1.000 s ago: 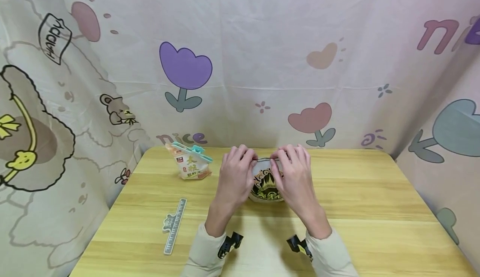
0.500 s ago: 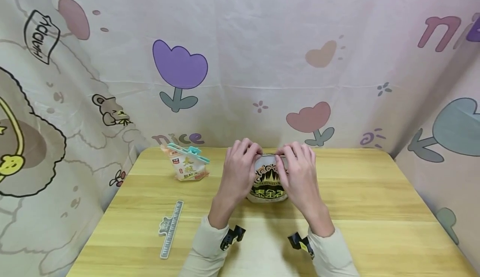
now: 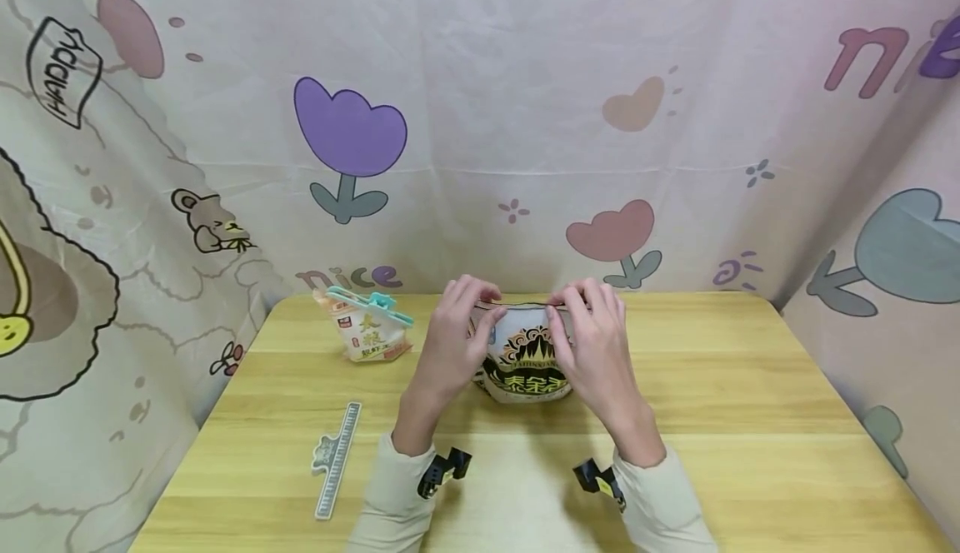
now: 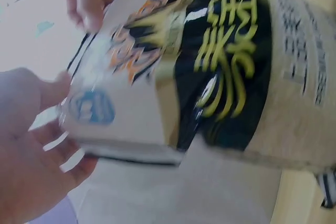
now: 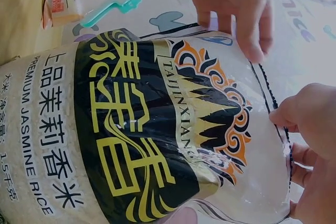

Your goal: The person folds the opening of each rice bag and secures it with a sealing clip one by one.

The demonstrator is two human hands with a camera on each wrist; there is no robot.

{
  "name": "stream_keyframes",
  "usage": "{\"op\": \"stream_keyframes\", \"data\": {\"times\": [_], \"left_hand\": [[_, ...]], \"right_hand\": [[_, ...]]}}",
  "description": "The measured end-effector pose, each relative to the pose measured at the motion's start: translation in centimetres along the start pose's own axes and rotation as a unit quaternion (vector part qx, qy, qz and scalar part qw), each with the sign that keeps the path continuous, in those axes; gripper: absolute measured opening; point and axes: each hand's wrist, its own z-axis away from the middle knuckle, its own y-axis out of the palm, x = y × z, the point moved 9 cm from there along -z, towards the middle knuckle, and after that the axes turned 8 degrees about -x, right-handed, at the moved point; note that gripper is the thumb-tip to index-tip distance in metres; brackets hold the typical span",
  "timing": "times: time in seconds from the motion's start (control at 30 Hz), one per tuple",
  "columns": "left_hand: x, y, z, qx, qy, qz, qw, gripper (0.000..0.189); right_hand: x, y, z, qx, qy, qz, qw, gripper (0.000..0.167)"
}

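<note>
A bag of rice (image 3: 528,370) stands upright on the table in front of me, its black band with yellow characters facing me. Printed words on it (image 5: 37,124) read "Premium Jasmine Rice". My left hand (image 3: 450,341) pinches the top edge near the left corner, thumb on the front and fingers behind. Farther right along that edge, my right hand (image 3: 592,332) grips it the same way, as the right wrist view also shows. Between the hands the dark top seam (image 5: 268,95) runs almost straight. The bag's blue mark (image 4: 92,107) shows beside my left thumb.
At the back left stands a small orange-and-white food packet (image 3: 367,332) with a turquoise sealing clip (image 3: 371,303) across its top. A grey sealing clip (image 3: 337,460) lies on the wooden table (image 3: 720,420) at front left. A patterned cloth (image 3: 480,120) hangs behind.
My left hand has shifted left and away from the right hand, along the bag's top edge. More of the bag's upper front and left side now shows. The head view has turned slightly.
</note>
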Motion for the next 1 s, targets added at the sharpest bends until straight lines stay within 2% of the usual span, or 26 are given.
{"op": "stream_keyframes", "data": {"times": [0.23,0.33,0.47,0.67,0.87,1.0], "left_hand": [[2.0,-1.1,0.5,0.039,-0.042,0.066,0.9962,0.02],[2.7,-1.0,0.6,0.05,-0.061,0.091,0.9927,0.026],[3.1,-0.6,0.9,0.056,-0.073,0.095,0.9912,0.026],[3.0,-0.4,0.9,0.044,-0.07,0.096,0.9919,0.016],[2.6,-0.6,0.8,0.025,-0.061,0.105,0.9923,0.016],[2.2,-1.0,1.0,0.012,-0.044,0.115,0.9923,0.017]], "right_hand": [[0.0,-0.2,-0.2,-0.006,0.001,-0.006,1.0,0.009],[0.0,-0.3,-0.2,-0.008,0.0,-0.006,0.9999,0.009],[0.0,-0.3,-0.1,-0.008,-0.003,-0.006,0.9999,0.008],[0.4,-0.4,-0.1,-0.013,-0.013,-0.008,0.9998,0.009],[1.5,0.0,-0.1,-0.009,-0.037,-0.014,0.9992,0.021],[2.7,0.9,0.3,0.004,-0.061,-0.008,0.9981,0.022]]}}
